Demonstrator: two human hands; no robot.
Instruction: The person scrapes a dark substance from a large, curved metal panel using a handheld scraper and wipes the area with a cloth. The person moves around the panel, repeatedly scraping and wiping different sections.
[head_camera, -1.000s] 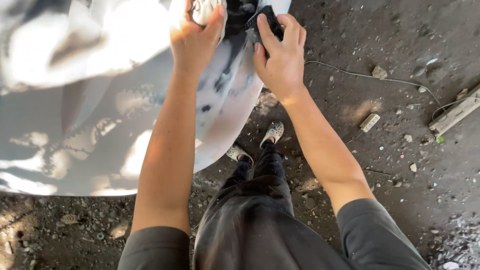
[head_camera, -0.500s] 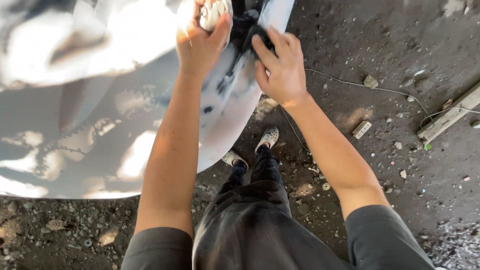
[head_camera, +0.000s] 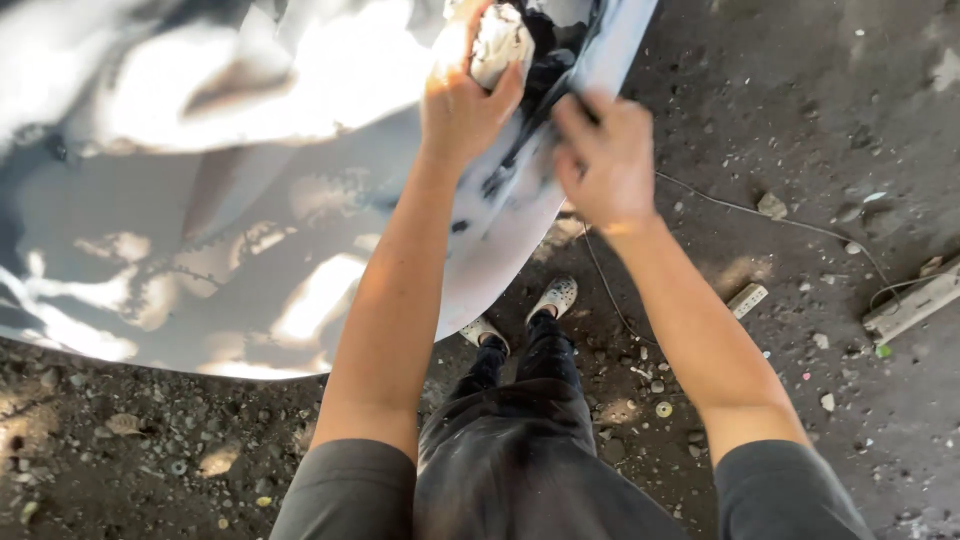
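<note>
A large pale grey car body panel (head_camera: 250, 200) fills the upper left, sunlit in patches. My left hand (head_camera: 462, 100) is closed around a crumpled white rag (head_camera: 497, 42), pressed against the panel near a dark opening (head_camera: 545, 50) at its edge. My right hand (head_camera: 605, 160) rests just right of it, fingers on the panel's rim beside the dark opening; whether it grips anything is unclear. Both forearms reach up from the bottom of the view.
My legs in black trousers and pale shoes (head_camera: 555, 298) stand on dirty concrete (head_camera: 800, 120) strewn with pebbles. A thin cable (head_camera: 760, 212) runs across the ground to the right. A white power strip (head_camera: 912, 305) lies at the right edge, a small pale block (head_camera: 746, 298) nearer.
My left hand has shifted with the rag on the panel edge. My right hand moved slightly lower and off the dark part. The camera view drifted, panel and hands now a bit lower.
</note>
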